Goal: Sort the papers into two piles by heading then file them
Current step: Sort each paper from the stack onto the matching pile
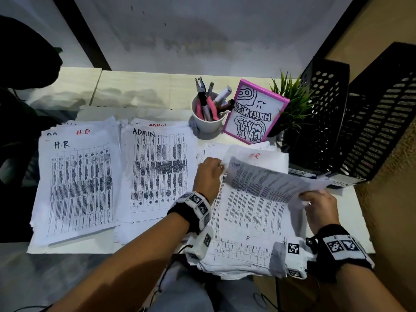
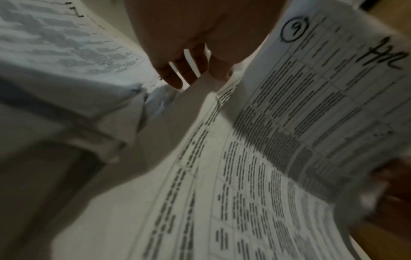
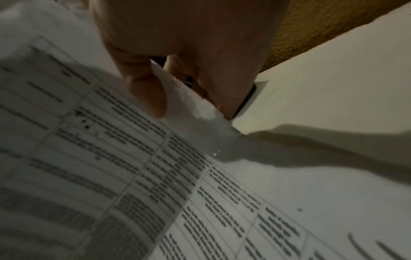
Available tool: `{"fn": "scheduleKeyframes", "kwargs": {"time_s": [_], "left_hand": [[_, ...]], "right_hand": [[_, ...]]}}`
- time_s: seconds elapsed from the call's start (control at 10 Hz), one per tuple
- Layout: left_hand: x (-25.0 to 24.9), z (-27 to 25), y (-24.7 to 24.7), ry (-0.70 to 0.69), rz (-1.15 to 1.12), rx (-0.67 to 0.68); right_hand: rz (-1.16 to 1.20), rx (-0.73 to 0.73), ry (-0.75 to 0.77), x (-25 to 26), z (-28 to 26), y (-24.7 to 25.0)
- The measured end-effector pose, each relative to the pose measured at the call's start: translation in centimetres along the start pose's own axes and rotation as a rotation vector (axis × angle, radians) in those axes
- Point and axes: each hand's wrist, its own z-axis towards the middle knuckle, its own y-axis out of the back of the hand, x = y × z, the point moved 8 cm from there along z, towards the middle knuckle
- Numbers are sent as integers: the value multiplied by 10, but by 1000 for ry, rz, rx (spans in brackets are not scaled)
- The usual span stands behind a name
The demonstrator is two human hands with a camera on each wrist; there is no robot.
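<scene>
While a lifted sheet bows above the unsorted stack at the desk's 4 o'clock, the right hand pinches its right edge and the left hand grips its left edge, fingers curled. At 9 o'clock lie the H.R pile and, just beside it, the ADMIN pile. Black file trays stand at 2 o'clock.

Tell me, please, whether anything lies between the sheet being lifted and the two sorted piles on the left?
Nothing visible does. The lifted sheet is held by the left hand and right hand above the unsorted stack. The ADMIN pile lies just left of it, the H.R pile beyond; the pen cup stands farther back.
</scene>
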Motion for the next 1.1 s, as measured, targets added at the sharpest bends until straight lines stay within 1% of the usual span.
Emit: {"fn": "scheduleKeyframes", "kwargs": {"time_s": [0.1,0.2,0.3,0.4,0.5,0.6,0.7,0.8,0.9,1.0,1.1], "left_hand": [[-11,-26,5,-16,-138,112],[-11,-48,8,-16,-202,146],[-11,-60,11,-2,-247,111],[-18,-69,20,-7,-302,43],[-20,-67,30,48,-389,-39],[-14,-60,44,150,-467,-121],[-4,-58,55,192,-456,-107],[5,-58,78,201,-362,-121],[9,-50,125,220,-353,-200],[19,-44,200,220,-314,-305],[60,-51,292,278,-269,-464]], "right_hand": [[167,108,-43,-10,4,-8],[268,195,-132,-18,2,-22],[143,131,-121,-20,6,-20],[75,112,-80,-14,7,-27],[-7,172,-29,7,-5,-49],[-83,141,53,20,-7,-62],[14,102,86,31,-13,-79],[36,129,92,37,-18,-98],[-7,147,94,32,-11,-108],[-84,142,44,15,-5,-107],[-280,45,7,-6,0,-91]]}}
